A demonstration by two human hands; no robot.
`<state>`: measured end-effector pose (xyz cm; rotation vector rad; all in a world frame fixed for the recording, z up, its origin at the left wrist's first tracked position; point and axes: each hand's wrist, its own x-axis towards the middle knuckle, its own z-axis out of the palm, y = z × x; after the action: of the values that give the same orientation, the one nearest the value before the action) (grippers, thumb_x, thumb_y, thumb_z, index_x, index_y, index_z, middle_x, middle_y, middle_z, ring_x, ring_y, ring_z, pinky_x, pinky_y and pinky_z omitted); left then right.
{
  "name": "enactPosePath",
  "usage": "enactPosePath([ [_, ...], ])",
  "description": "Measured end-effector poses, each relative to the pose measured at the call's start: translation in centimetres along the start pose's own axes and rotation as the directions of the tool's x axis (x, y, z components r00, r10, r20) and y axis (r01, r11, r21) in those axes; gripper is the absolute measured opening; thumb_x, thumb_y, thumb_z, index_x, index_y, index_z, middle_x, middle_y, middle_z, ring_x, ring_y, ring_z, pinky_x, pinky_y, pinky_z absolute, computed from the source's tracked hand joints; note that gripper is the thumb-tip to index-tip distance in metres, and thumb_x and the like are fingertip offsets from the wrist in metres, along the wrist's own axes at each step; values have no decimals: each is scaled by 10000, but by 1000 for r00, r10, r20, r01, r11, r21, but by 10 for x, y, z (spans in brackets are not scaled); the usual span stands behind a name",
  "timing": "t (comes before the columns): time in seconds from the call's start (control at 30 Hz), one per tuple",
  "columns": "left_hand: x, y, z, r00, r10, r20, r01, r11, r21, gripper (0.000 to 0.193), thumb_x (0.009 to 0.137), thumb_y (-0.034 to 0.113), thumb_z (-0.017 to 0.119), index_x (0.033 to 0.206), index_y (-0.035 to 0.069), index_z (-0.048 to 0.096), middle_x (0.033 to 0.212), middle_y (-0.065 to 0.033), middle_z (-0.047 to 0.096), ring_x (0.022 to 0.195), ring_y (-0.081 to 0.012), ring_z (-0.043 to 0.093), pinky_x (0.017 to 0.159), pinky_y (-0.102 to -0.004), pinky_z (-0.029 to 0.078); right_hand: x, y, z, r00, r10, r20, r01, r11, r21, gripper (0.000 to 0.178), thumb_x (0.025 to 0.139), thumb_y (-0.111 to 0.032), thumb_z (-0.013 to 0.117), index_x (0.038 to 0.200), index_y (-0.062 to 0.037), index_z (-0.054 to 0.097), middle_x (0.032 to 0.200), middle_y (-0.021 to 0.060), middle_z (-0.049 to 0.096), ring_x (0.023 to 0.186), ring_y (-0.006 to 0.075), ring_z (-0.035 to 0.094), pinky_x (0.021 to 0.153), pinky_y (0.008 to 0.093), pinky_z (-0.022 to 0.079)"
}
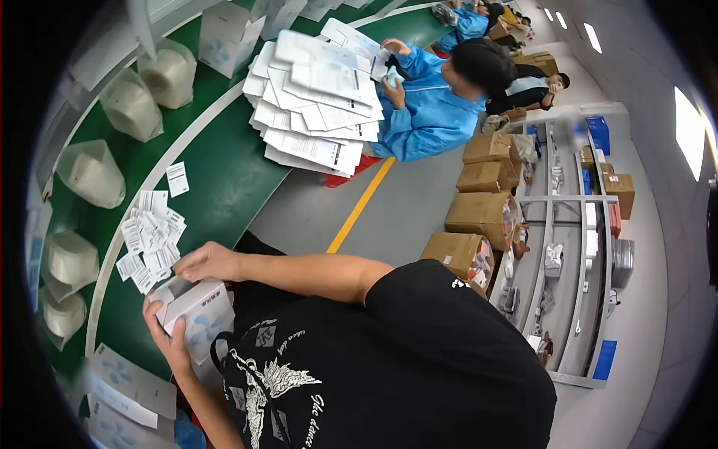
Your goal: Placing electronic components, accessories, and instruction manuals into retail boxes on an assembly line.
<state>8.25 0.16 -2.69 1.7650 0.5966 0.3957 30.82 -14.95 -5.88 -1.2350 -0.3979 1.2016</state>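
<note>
A small white carton [200, 320] with a blue fan-like print is tilted up near the table's edge, its upper end open. Wrapped round its near side is my left hand [170, 346], the thumb on the printed face and the fingers behind. My right hand [209, 262] reaches in over the open end, its fingers curled down at the rim. What those fingertips pinch, if anything, is hidden. Just beyond both hands lies a loose heap of small printed white slips [155, 233], with a single slip [177, 179] apart from it.
A tall stack of flattened white cartons [318, 101] stands on the green table [224, 161]. Bagged white items [91, 172] line the far side. More printed cartons [131, 382] lie at lower left. Beside the stack works a person in blue [434, 112]. Brown boxes [482, 213] and shelves [557, 247] are to the right.
</note>
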Motion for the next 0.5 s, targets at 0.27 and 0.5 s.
enactPosePath([
  [0.27, 5, 9, 22, 989, -143, 24, 143, 990, 11, 625, 806, 267, 838, 1325, 49, 565, 1519, -217, 494, 1400, -352, 478, 1219, -423, 313, 15, -7, -15, 990, 37, 137, 75, 688, -722, 532, 661, -392, 935, 884, -19, 628, 824, 173, 694, 777, 312, 704, 712, 426, 558],
  [0.5, -13, 16, 19, 921, -344, -185, 314, 934, -171, 859, 829, 204, 854, 1557, 18, 440, 1517, -235, 495, 1392, -330, 502, 1194, -430, 372, 79, -22, -59, 999, -13, -40, -14, 798, -602, 349, 841, -146, 853, 1143, -48, 707, 1010, 109, 742, 914, 279, 692, 879, 372, 566],
])
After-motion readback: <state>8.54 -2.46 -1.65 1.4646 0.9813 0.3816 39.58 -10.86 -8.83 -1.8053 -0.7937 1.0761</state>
